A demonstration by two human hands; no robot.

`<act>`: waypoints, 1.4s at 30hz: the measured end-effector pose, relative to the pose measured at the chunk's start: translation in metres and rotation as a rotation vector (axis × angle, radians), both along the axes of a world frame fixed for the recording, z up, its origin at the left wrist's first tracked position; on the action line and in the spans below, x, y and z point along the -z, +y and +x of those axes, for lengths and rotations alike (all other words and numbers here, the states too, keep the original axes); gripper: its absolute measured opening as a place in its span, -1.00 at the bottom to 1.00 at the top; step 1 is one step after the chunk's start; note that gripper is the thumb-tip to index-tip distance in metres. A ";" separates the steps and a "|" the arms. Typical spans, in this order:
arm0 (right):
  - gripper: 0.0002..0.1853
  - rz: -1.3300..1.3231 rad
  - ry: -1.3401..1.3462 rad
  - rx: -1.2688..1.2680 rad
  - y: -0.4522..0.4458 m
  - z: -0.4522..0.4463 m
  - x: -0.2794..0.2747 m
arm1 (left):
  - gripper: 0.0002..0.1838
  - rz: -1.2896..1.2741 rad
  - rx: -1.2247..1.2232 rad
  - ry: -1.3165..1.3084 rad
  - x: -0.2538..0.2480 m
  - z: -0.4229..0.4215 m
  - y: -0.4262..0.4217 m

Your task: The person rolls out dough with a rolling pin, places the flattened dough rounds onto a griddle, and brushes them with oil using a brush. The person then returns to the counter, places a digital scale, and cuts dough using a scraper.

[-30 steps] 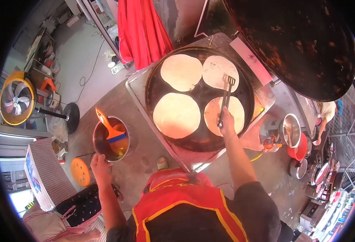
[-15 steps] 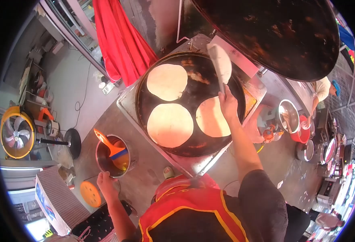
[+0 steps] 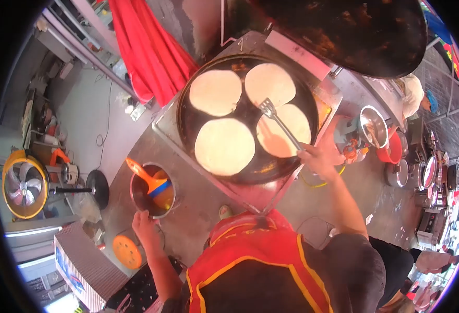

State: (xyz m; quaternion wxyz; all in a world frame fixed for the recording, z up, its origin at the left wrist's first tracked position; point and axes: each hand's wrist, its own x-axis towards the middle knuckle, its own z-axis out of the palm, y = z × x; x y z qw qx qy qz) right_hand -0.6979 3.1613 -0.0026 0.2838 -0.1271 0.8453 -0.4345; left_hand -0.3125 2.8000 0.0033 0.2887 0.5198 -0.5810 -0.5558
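At nine o'clock in the view, a fan (image 3: 25,185) stands on a black base. Nearer, at eight o'clock, sits a deep metal pot (image 3: 173,201), with an orange-handled brush (image 3: 146,176) leaning inside. The left hand (image 3: 143,225) is at the pot's near rim, fingers bent, forearm rising from below; whether it grips the rim I cannot tell.

Right of it, four pale round flatbreads lie apart in a wide dark pan (image 3: 247,119) on a metal stand (image 3: 255,197). By the pan's own clock, one flatbread (image 3: 215,92) is at ten, another (image 3: 224,146) at seven, a third (image 3: 269,81) at one and the fourth (image 3: 295,121) at four. They look thin, light and soft, likely to sag or fold if lifted by one edge, and perhaps to tear. Broad support well under the middle would suit them better than a pinch at the rim; the pan is probably hot, so a tool is safer than fingers.

The slotted metal utensil (image 3: 285,129) slants across the four o'clock flatbread, its head by the lower edge of the one o'clock one; contact is unclear. The right hand (image 3: 318,156) is closed around its handle end, just outside the pan's four o'clock rim, palm mostly down, arm reaching forward with the elbow out. Beyond, the big dark lid (image 3: 365,36) is raised at one o'clock in the view, with a steel bowl (image 3: 374,127) and a red basin (image 3: 390,148) at three.
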 end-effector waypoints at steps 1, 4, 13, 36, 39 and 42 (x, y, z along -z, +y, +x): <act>-0.57 -0.061 -0.193 -0.031 0.014 0.007 -0.016 | -0.86 0.079 -0.052 0.065 0.006 0.002 -0.004; -0.69 -0.063 -0.525 -0.103 0.047 0.016 -0.034 | -0.87 0.103 -0.094 0.088 0.003 0.000 -0.003; -0.78 -0.168 -0.799 0.055 0.015 0.059 0.026 | -0.90 0.042 -0.024 -0.051 0.004 0.005 -0.003; -0.79 -0.363 -0.746 0.545 0.012 0.148 0.041 | -0.91 -0.014 0.115 -0.032 0.019 0.025 -0.008; -0.82 -0.403 -0.704 0.612 -0.006 0.154 0.052 | -0.91 0.105 0.044 0.100 0.018 0.021 -0.006; -0.83 -0.338 -0.678 0.626 0.008 0.162 0.050 | -0.91 0.059 0.099 0.027 0.017 0.019 -0.014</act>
